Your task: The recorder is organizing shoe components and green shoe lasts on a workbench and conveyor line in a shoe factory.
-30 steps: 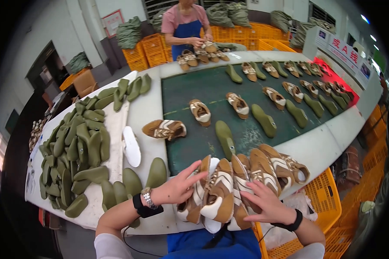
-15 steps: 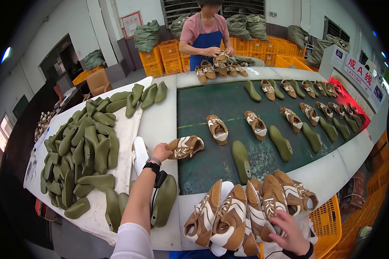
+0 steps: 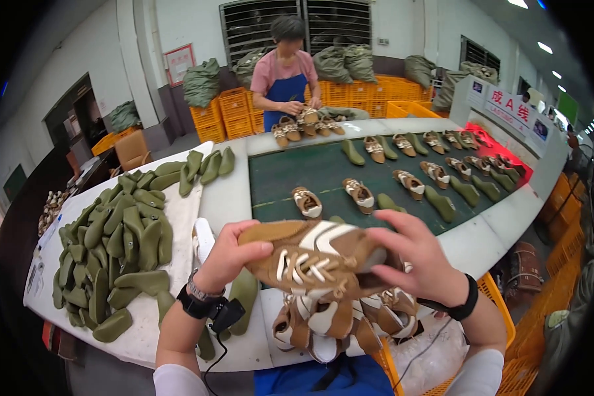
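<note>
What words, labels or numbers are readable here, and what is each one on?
Wording isn't copied out here; this is where it stands.
White sign board, upper right: large red characters, smaller red line beneath.
Red-framed notice, upper left: red characters, blurred.
Clear plastic bag, lower right: possible faint print, unreadable.
Brown-and-white shoe, held up front: none visible.

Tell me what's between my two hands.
The head view shows a laced brown shoe, its toe at the left hand, its opening at the right hand.

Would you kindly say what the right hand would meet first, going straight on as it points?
Likely the held shoe, at its heel end; the right hand seems to touch it there, though depth is unclear.
</note>
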The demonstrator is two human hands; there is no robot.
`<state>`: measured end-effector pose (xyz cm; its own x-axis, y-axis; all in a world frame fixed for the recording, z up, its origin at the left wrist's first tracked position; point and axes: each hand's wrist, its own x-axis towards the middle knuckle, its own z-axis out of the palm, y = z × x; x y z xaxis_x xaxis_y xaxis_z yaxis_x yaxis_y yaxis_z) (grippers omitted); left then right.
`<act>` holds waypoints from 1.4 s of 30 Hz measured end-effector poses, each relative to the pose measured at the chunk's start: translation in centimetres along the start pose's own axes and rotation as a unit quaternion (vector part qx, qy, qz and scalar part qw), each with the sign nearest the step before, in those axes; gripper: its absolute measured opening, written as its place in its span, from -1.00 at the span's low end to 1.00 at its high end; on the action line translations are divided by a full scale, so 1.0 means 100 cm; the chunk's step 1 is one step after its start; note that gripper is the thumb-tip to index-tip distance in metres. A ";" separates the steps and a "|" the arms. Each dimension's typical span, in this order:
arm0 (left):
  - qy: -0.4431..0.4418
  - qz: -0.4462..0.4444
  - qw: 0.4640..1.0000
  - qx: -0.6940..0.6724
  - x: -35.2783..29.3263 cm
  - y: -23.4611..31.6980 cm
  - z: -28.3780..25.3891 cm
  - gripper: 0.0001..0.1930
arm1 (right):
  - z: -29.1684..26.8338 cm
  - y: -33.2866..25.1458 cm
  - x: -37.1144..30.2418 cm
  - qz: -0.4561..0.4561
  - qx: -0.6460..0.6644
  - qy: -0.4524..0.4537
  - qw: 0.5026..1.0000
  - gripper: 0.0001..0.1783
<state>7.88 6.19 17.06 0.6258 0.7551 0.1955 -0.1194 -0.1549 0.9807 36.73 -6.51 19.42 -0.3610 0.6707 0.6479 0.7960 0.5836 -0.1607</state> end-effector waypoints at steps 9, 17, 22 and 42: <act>0.138 0.155 0.977 0.041 -0.009 -0.003 0.045 -0.61 | 0.018 -0.037 -0.006 0.065 -0.154 -0.071 0.983 -0.64; 0.208 0.337 0.785 0.477 -0.044 -0.029 0.105 -0.35 | 0.042 -0.067 -0.006 0.134 -0.079 -0.025 0.987 -0.61; 0.221 0.287 0.842 0.400 -0.057 -0.045 0.091 -0.43 | 0.051 -0.073 -0.019 0.049 -0.041 0.000 0.998 -0.56; 0.183 0.191 0.924 0.277 -0.064 -0.055 0.084 -0.72 | 0.059 -0.046 -0.031 -0.104 0.078 -0.130 0.983 -0.73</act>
<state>11.07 -3.13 10.34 0.3049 0.7273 0.6149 0.1983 -0.6799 0.7060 31.33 -8.59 13.74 -0.6360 0.6125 0.4693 0.6148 0.7698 -0.1714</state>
